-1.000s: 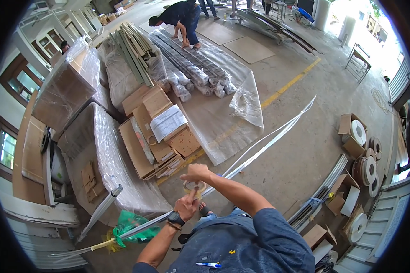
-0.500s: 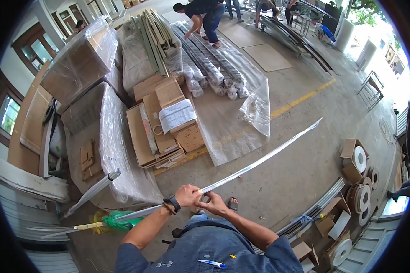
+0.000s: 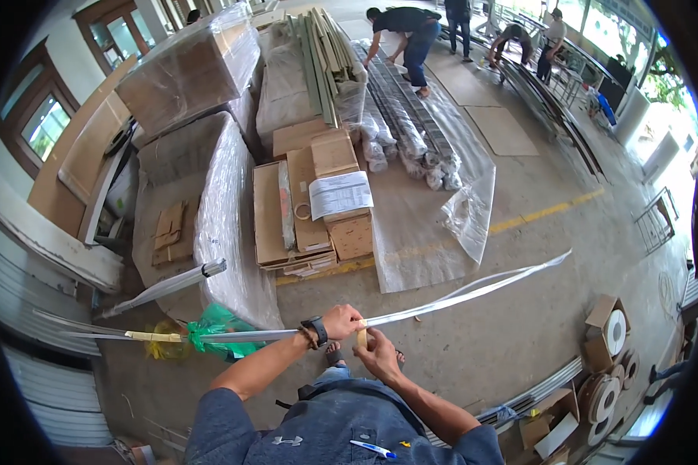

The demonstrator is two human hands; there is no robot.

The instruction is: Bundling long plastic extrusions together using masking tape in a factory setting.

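Observation:
A bundle of long, thin white strips (image 3: 465, 294) runs across in front of me, its right part sagging apart into separate strips. My left hand (image 3: 340, 320) is closed around the bundle near its middle. Just below, my right hand (image 3: 378, 355) pinches a short length of yellowish tape (image 3: 362, 336), which comes down from the bundle beside my left fingers. Whether a roll sits inside the right hand is hidden. Further left, another yellowish tape wrap (image 3: 155, 336) binds the strips, next to a green plastic bag (image 3: 209, 329).
Stacked cardboard (image 3: 349, 236) with a paper sheet (image 3: 340, 194) lies ahead, left of wrapped long profiles (image 3: 411, 116) on plastic sheeting (image 3: 426, 260). A plastic-wrapped block (image 3: 233, 209) stands left. Boxed rolls (image 3: 614, 333) and metal bars (image 3: 539, 391) lie right. A co-worker (image 3: 415, 39) bends over the profiles.
My view has shifted, so the surroundings appear further right. My right hand has moved down from the bundle, and a length of tape now shows between it and the strips.

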